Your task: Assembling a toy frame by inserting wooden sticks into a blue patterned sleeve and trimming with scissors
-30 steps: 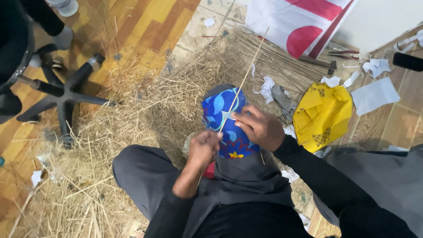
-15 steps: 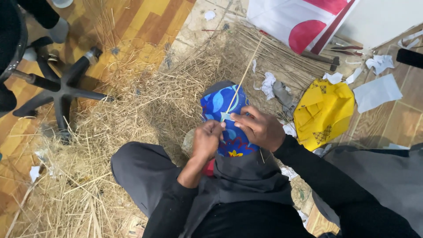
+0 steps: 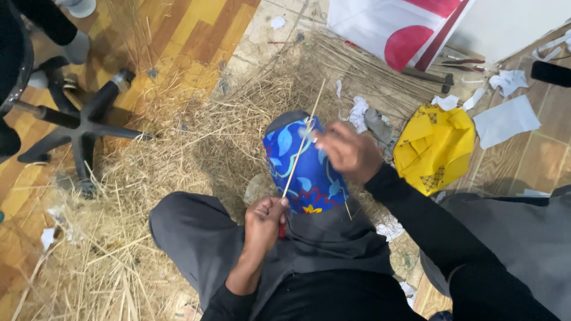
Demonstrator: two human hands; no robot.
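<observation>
Blue patterned cover (image 3: 300, 163): cloth or paper with pale swirls and a red-and-yellow motif at its near edge, wrapped over a rounded form that rests on the seated person's grey-trousered lap (image 3: 196, 238). It serves as the reference for all places below.

Thin stick (image 3: 303, 142): pale, straight, lying slantwise across the cover, its far tip rising past the cover's far edge, its near end at the cover's near-left corner.

Left hand (image 3: 264, 220): at the near-left corner of the cover, fist closed around the near end of the stick (a small red item shows under the fist; its kind cannot be told).

Right hand (image 3: 348, 151): on the right flank of the cover, fingers pinched together at the stick near a whitish patch at the cover's far end; whether they grip the stick itself or the patch cannot be told.

Straw (image 3: 178, 137): loose and dry, heaped left of and beyond the cover.

Yellow cloth (image 3: 434, 145): crumpled, right of the cover, apart from it.

White paper scraps (image 3: 502, 119): farther right, past the yellow cloth.

Chair base (image 3: 77, 125): black, star-shaped, well left of the cover, on the wooden floor (image 3: 196, 30).

Red-and-white sheet (image 3: 398, 30): beyond the cover, to its right.
</observation>
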